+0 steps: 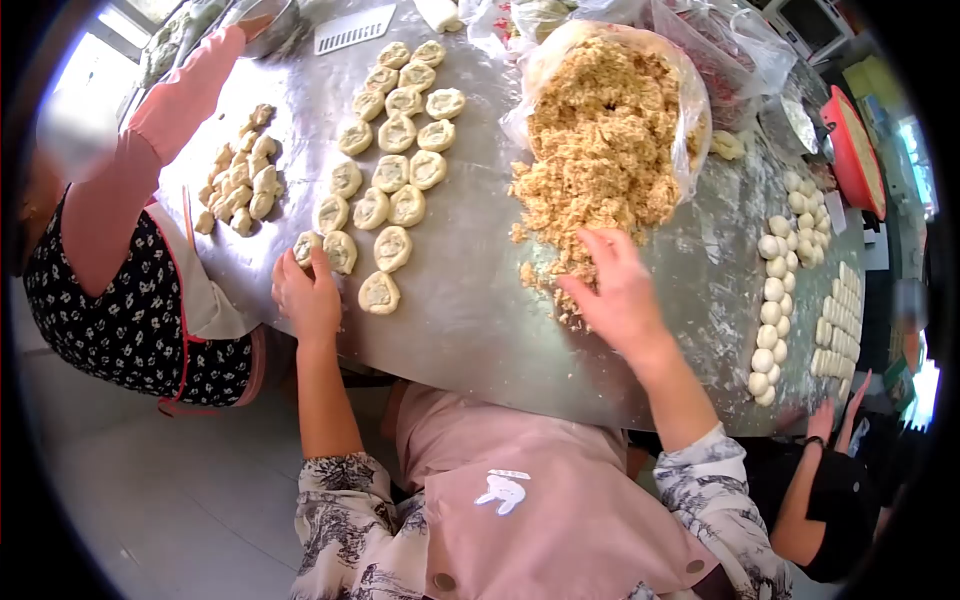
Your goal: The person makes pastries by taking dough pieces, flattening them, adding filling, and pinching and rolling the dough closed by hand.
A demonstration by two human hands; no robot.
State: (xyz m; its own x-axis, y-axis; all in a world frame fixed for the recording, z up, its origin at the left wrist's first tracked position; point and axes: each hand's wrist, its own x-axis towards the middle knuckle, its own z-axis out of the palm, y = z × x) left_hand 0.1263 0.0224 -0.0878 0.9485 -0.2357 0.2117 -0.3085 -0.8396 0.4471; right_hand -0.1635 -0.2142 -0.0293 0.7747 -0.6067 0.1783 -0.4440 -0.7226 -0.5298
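My left hand (pixel 308 300) is at the near end of the rows of cupped dough rounds, its thumb and fingers around one dough round (pixel 306 246). More dough rounds (pixel 397 133), each with a hollowed middle, run away from me in uneven rows. At the near edge of a large heap of crumbly tan filling (pixel 605 130) is my right hand (pixel 618 295). Its thumb and fingers are apart, with the fingertips touching the loose crumbs. The heap spills out of a clear plastic bag (pixel 695 85) onto the metal table (pixel 470 310).
Small dough lumps (pixel 240 185) lie at the left, beside a person in a pink sleeve (pixel 180 100). A white slotted scraper (pixel 355 30) is at the back. Round dough balls (pixel 773 290), cut dough pieces (pixel 840 325), a red basin (pixel 855 155) and another person's hands (pixel 822 420) are at the right.
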